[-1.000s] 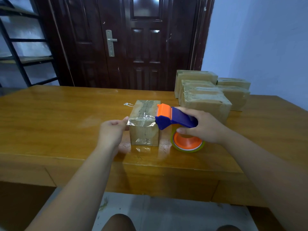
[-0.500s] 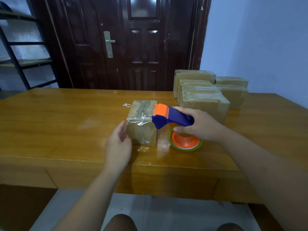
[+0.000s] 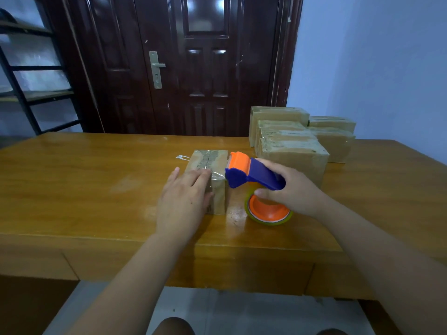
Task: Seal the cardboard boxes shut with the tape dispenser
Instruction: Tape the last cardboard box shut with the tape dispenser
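Cardboard box (image 3: 210, 159): dead ahead at 12 o'clock, mid tabletop (image 3: 84, 180), long axis pointing away from you.
Cross band (image 3: 217, 175): clear tape over the near end of the top, shiny and wrinkled toward 3 o'clock. My read: you're bedding it down before the cut.
Left grip (image 3: 183, 199): released, fingers flat over the near top edge and down the front face. Wipe from the box middle out toward 9 o'clock, then down that wall, so air leaves ahead of your fingers. Press down, not sideways; the box looks light and would likely skid.
Right grip (image 3: 295, 189): clenched round the tape dispenser (image 3: 260, 174) handle. Hold tension on the tape while the left smooths.
Orange head (image 3: 239, 162): just beside the box's top edge at 3 o'clock. Can't tell if the tape is cut. If not, roll the head down that wall first, then tilt the blade in and snap.
Roll (image 3: 268, 212): low, at 4 o'clock of the box. Can't tell whether it touches the tabletop.
Scrap (image 3: 182, 157): loose tape bit on the tabletop at 10 o'clock of the box. Keep fresh tape off it.
Stack (image 3: 290, 151): more boxes at 1–2 o'clock, well apart from the work.
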Demonstrator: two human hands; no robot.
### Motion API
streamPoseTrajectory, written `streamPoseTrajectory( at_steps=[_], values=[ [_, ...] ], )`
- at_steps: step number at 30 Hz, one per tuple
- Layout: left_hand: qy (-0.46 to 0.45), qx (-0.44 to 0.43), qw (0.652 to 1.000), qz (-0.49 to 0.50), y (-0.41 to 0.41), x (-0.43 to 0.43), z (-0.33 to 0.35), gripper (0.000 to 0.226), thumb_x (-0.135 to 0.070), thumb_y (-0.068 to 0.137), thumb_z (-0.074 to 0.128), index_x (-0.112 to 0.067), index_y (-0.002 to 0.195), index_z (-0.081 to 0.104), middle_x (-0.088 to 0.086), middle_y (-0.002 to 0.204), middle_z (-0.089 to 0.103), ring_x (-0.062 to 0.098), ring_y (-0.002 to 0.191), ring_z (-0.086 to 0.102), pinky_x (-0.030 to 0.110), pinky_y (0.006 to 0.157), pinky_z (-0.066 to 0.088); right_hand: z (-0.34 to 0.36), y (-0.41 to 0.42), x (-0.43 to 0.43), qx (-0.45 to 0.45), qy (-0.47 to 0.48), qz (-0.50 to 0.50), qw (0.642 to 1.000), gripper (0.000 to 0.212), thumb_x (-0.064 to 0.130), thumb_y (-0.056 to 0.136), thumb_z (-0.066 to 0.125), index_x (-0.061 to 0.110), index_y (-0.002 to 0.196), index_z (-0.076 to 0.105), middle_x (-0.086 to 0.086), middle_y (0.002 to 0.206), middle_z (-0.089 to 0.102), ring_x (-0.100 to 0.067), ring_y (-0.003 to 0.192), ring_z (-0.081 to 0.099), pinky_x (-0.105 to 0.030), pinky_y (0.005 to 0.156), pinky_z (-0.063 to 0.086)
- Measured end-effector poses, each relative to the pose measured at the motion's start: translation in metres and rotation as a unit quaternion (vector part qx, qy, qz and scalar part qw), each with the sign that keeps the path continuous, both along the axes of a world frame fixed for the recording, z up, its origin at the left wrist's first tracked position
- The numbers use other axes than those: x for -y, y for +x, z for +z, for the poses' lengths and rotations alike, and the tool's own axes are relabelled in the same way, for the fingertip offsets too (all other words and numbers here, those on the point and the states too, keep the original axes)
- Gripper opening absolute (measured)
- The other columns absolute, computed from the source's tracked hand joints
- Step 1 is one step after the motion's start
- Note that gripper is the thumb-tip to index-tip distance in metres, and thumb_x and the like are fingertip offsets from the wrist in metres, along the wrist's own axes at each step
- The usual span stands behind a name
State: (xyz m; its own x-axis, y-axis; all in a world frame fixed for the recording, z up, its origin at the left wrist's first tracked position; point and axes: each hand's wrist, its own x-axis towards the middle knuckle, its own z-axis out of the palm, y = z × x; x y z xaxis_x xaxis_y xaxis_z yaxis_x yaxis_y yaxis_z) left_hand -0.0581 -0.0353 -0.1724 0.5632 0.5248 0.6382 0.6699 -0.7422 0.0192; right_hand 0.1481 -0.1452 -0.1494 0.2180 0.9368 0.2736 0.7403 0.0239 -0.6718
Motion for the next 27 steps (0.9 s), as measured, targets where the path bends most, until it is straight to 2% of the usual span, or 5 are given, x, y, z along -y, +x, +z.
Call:
streamPoseTrajectory(
  at_steps=[3,10,14,20,27],
  values=[
    [0.035,-0.02,0.999,-0.007,-0.001,-0.003,0.006,0.033,-0.023,0.074,0.08,-0.014,0.104,0.071,0.005,0.097,0.071,0.026,0.084,0.067,0.039,0.082,0.053,-0.006,0.0,0.011,-0.037,0.038,-0.006,0.999,0.075,0.055,0.07,0.067,0.052,0.135,0.029,0.035,0.118,0.046,0.006,0.105,0.05,-0.001,0.077,0.038],
    [0.021,-0.004,1.0,-0.019,-0.001,-0.013,0.012,0.019,-0.029,0.086,0.067,-0.018,0.101,0.067,0.001,0.097,0.062,0.025,0.083,0.056,0.029,0.052,0.037,0.003,0.002,0.028,0.018,0.074,-0.017,0.997,0.079,0.051,0.076,0.061,0.06,0.139,0.014,0.029,0.117,0.044,0.015,0.093,0.048,0.002,0.073,0.037],
    [0.012,-0.006,0.999,-0.033,0.0,-0.017,0.009,0.017,-0.023,0.078,0.076,-0.016,0.091,0.068,0.003,0.087,0.063,0.028,0.072,0.056,0.03,0.049,0.041,0.012,0.014,0.028,0.23,-0.009,0.001,0.973,0.079,0.05,0.083,0.062,0.063,0.136,0.005,0.009,0.099,0.051,-0.005,0.083,0.047,-0.012,0.07,0.032],
    [0.011,0.005,0.999,-0.043,0.001,-0.019,0.011,0.018,-0.025,0.086,0.068,-0.017,0.102,0.068,0.003,0.096,0.063,0.027,0.084,0.055,0.029,0.055,0.036,0.021,0.023,0.033,0.213,-0.051,0.001,0.976,0.075,0.049,0.083,0.064,0.063,0.136,0.014,0.014,0.118,0.051,-0.003,0.091,0.047,-0.014,0.073,0.034],
    [-0.009,0.0,0.999,-0.05,0.001,-0.018,0.013,0.021,-0.026,0.088,0.064,-0.017,0.107,0.067,0.003,0.1,0.063,0.027,0.09,0.055,0.036,0.061,0.047,0.037,0.017,0.031,0.22,-0.114,0.001,0.969,0.07,0.049,0.084,0.065,0.06,0.138,0.022,0.018,0.106,0.052,0.001,0.085,0.05,-0.015,0.069,0.035]
  ],
)
